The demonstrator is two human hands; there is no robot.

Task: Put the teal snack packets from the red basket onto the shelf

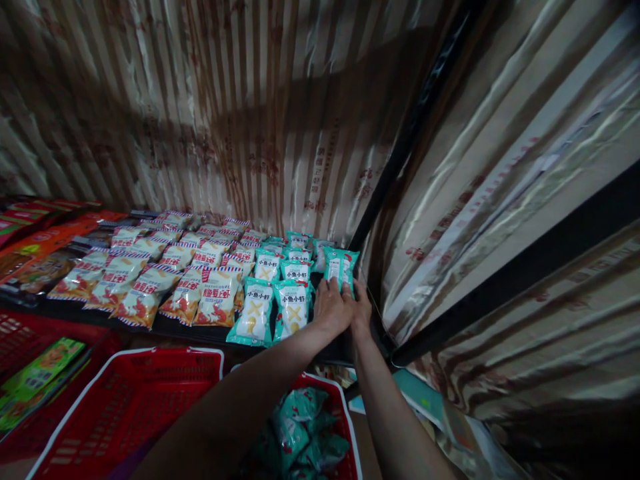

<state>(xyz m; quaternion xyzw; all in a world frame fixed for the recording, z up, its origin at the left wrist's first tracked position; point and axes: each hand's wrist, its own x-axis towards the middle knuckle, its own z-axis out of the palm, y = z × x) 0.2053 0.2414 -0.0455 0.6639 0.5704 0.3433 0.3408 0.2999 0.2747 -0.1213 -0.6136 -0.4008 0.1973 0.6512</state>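
Two hands meet on one teal snack packet [341, 266] at the right end of the dark shelf [165, 325]. The left hand [332, 308] lies palm down with its fingers close together, their tips pressed against the packet's lower edge. The right hand [361, 308] sits just beside it, at about three o'clock, fingers also reaching up to that edge; whether they pinch the packet or only rest on it cannot be told. The packet stands nearly upright, long axis running from six toward twelve o'clock, its printed face turned to the camera; its print is too small to read.

At nine o'clock from the hands lie rows of matching teal packets [293, 308], their white panels reading "小鱼小虾", long axes pointing away from the camera toward the wall. Farther toward nine o'clock, orange-and-white shrimp-picture packets [217, 298] with red Chinese characters, not clearly legible, overlap in rows.

At six o'clock, below the forearms, a red plastic basket [346, 427] holds more teal packets [305, 430]. A second red basket [130, 407] sits at about seven o'clock. Behind the shelf hangs striped shiny sheeting [240, 113] printed with faint reddish characters, too blurred to read.
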